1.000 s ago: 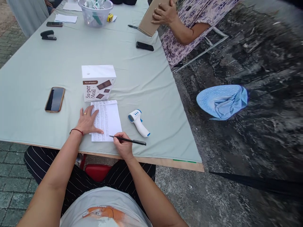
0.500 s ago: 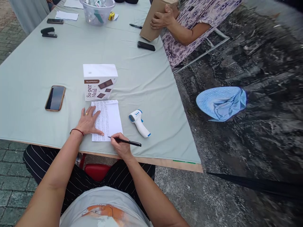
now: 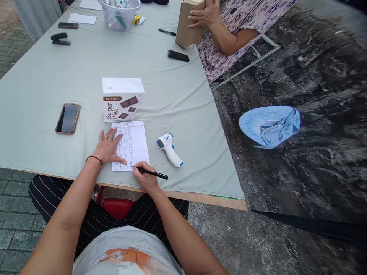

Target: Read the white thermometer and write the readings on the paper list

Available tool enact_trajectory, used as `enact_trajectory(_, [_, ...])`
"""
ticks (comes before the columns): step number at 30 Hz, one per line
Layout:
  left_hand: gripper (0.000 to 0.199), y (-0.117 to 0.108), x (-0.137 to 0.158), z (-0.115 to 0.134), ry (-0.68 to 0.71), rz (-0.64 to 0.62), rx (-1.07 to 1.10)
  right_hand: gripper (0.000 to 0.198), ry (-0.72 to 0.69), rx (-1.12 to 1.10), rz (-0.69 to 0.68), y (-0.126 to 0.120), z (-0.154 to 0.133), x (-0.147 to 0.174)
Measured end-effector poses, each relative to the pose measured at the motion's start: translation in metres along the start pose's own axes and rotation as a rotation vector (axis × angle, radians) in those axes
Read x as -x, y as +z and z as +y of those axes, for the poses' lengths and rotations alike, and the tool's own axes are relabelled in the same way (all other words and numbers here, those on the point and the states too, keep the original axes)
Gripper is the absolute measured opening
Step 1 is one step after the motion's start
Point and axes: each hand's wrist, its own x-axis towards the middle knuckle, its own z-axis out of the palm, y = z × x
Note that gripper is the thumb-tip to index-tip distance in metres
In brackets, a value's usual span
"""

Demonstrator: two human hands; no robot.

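Observation:
My left hand [image 3: 108, 148] lies flat with its fingers spread on the left side of a sheet of paper [image 3: 139, 147] covered in part with rows of small writing. In my right hand [image 3: 146, 177] is a black pen [image 3: 155, 173], its tip on the lower part of the sheet. Just beyond the paper's top edge stands a white "Su-per Meal" box [image 3: 123, 86]. To the right of the sheet rests a white and blue infrared thermometer [image 3: 171, 151]. A smartphone [image 3: 68, 118] in a brown case lies face up to the left.
Across the table [image 3: 43, 114], another person's hand [image 3: 205, 16] holds a cardboard box [image 3: 186, 25] on end by a black case [image 3: 178, 55]. Farther back are a stapler [image 3: 60, 39], a dark phone [image 3: 68, 25] and a clear plastic basin [image 3: 119, 17]. A blue hat [image 3: 269, 126] appears at right.
The other person's cardboard box has tipped more upright and their hand has shifted on it. The pen in my right hand has changed its angle slightly; my left hand stays on the sheet.

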Motion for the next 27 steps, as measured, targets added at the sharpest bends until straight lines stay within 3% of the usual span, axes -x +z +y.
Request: enact_trajectory(27, [0.126,-0.0028,-0.0002,0.0016,-0.003,-0.012,0.005,0.014,-0.067,0.043,0.025,-0.0006,0.0031,-0.0003])
